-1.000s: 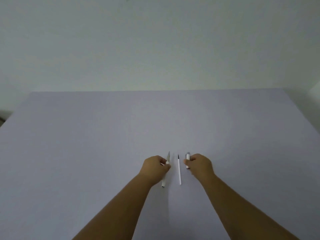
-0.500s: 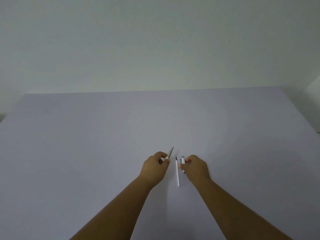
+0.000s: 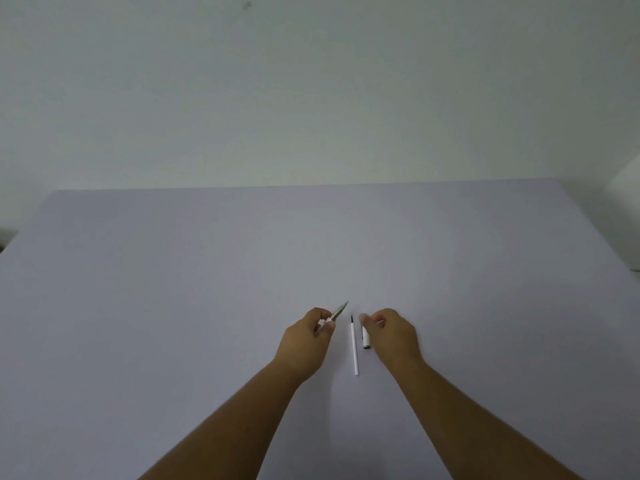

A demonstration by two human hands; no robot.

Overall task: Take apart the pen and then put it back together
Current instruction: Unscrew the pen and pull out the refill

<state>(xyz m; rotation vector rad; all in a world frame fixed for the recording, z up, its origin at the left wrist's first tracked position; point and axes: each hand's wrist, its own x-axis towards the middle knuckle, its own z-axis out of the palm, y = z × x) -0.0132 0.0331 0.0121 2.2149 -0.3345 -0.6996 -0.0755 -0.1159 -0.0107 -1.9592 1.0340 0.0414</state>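
The pen lies in parts near the table's front middle. My left hand (image 3: pixel 304 341) is closed on the pen barrel (image 3: pixel 337 311), and its pointed metal tip sticks out up and to the right, off the table. The thin white refill (image 3: pixel 354 348) with a dark tip lies flat between my hands. Just right of it lies the short white cap (image 3: pixel 365 337). The blurred fingertips of my right hand (image 3: pixel 391 336) are at the cap's far end. Whether they still pinch it is unclear.
A wide pale lilac table (image 3: pixel 207 306) fills the view, with a plain light wall behind it. The table's right edge runs diagonally at the far right, with a white object (image 3: pixel 627 181) beyond it.
My left hand has lifted the barrel off the table and tilted its tip to the right. My right hand with the cap has shifted left toward the refill, and the cap now rests lower beside it.
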